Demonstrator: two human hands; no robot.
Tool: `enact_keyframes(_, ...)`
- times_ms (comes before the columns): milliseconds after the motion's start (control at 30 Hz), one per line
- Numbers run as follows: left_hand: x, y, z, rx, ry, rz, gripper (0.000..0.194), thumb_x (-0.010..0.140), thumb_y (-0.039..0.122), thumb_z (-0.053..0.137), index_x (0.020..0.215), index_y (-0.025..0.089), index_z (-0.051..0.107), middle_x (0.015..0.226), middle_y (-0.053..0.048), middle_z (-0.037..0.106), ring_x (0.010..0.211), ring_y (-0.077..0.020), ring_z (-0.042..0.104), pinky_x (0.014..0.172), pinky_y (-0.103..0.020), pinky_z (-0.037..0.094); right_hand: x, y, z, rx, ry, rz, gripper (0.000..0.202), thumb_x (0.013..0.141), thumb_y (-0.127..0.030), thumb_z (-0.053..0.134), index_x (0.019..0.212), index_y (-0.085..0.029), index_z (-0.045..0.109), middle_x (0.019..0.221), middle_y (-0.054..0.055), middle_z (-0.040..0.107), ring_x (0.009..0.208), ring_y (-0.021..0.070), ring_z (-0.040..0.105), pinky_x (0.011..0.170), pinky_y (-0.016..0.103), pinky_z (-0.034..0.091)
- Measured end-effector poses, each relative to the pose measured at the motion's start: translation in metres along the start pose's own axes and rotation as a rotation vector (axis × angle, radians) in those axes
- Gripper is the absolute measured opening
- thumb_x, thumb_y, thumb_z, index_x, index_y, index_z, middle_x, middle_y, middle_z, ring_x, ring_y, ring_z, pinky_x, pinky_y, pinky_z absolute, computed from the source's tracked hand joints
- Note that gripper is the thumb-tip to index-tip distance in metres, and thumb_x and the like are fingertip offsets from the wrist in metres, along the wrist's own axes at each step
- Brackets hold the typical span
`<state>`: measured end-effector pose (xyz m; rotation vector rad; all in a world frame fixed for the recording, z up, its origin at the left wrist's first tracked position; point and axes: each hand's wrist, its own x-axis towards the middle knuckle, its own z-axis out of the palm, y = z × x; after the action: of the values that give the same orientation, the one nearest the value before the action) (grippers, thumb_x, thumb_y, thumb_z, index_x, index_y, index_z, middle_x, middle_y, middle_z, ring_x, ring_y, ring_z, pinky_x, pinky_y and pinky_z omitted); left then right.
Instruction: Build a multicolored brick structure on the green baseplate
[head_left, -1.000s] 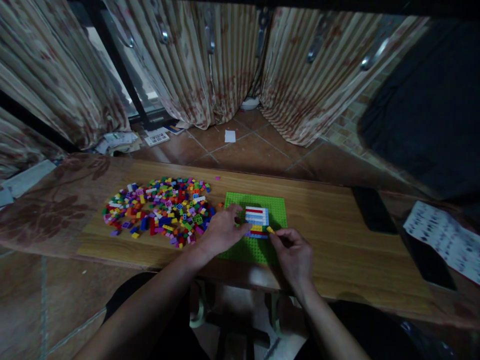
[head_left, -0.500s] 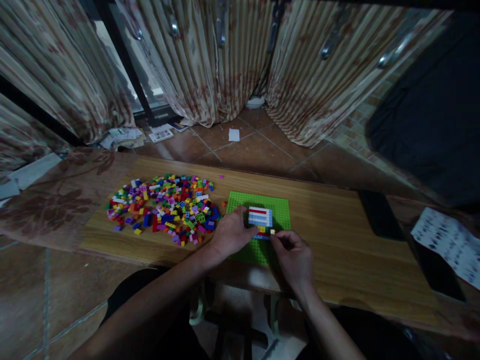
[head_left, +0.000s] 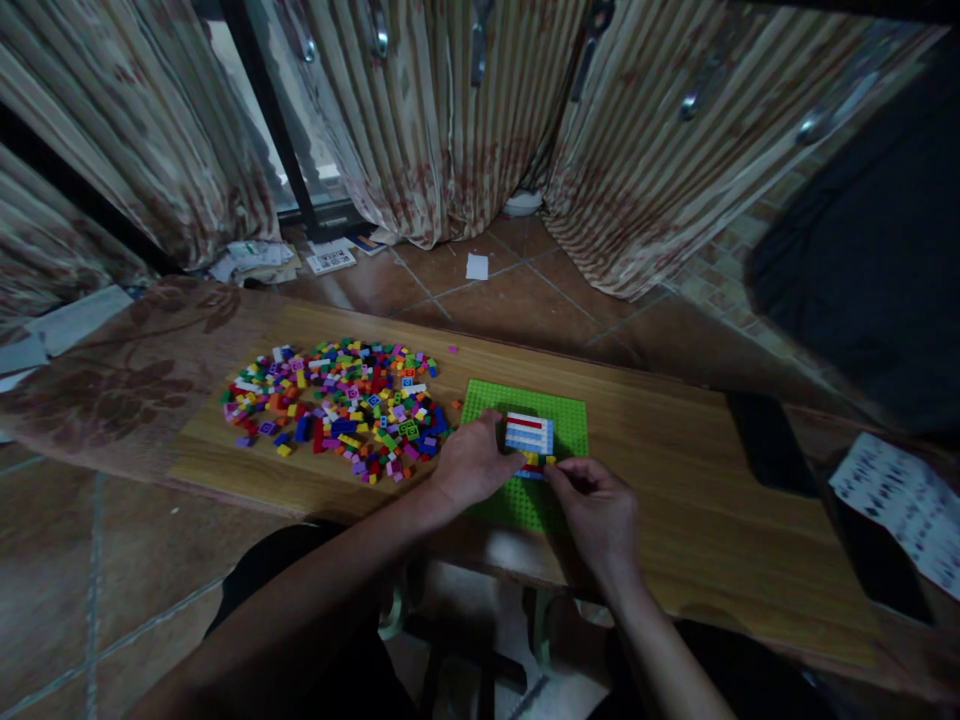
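Note:
A green baseplate (head_left: 567, 410) lies on the wooden table, bearing a flat build (head_left: 529, 436) of light blue, white and red bricks with yellow ones near its front. My left hand (head_left: 472, 462) rests over the plate's left side, thumb and index finger apart and touching the build's left and front edges. At the build's front right corner, my right hand (head_left: 600, 505) pinches a small yellow brick (head_left: 550, 461) between thumb and index finger, low against the build. The fingertips hide part of the front row.
A wide pile of loose coloured bricks (head_left: 349, 425) covers the table's left part. A black phone-like slab (head_left: 769, 443) and a printed sheet (head_left: 896, 505) lie at the right. One pink brick (head_left: 452, 349) sits near the far edge.
The view has shifted slightly, moving everything a little to the right. The small brick in my right hand has come down against the build's corner. My left hand stays in place on the build.

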<state>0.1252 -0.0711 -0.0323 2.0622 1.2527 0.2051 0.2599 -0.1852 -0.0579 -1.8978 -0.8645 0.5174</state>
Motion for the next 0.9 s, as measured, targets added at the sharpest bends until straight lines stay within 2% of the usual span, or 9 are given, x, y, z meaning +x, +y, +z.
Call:
enact_keyframes(367, -0.0028, 0.0032, -0.0023, 0.02, -0.015, -0.006, 0.046, 0.075, 0.042, 0.064, 0.114, 0.018, 0.058, 0.088, -0.007, 0.071, 0.083, -0.0233, 0.068, 0.069, -0.03, 0.051, 0.0012, -0.0009, -0.0009, 0.044, -0.043, 0.006, 0.028, 0.072, -0.045, 0.073, 0.071, -0.017, 0.069, 0.067, 0.001, 0.067, 0.058, 0.0135, 0.056, 0.056, 0.024, 0.042)
enact_keyframes(667, -0.0034, 0.0046, -0.0041, 0.032, -0.024, -0.016, 0.042, 0.076, 0.042, 0.062, 0.111, 0.018, 0.058, 0.088, -0.007, 0.071, 0.08, -0.024, 0.068, 0.067, -0.03, 0.051, 0.0089, -0.0027, -0.0009, 0.158, -0.141, 0.152, 0.034, 0.066, -0.048, 0.076, 0.069, -0.015, 0.067, 0.059, -0.001, 0.06, 0.048, 0.0102, 0.046, 0.044, 0.022, 0.035)
enact_keyframes(900, -0.0021, 0.0001, -0.0011, 0.032, -0.012, 0.01, 0.044, 0.076, 0.042, 0.062, 0.112, 0.017, 0.058, 0.088, -0.007, 0.071, 0.08, -0.0236, 0.068, 0.067, -0.03, 0.052, 0.0073, -0.004, -0.0005, 0.163, -0.142, 0.125, 0.038, 0.064, -0.053, 0.076, 0.065, -0.017, 0.064, 0.054, -0.003, 0.056, 0.045, 0.0096, 0.044, 0.043, 0.022, 0.033)
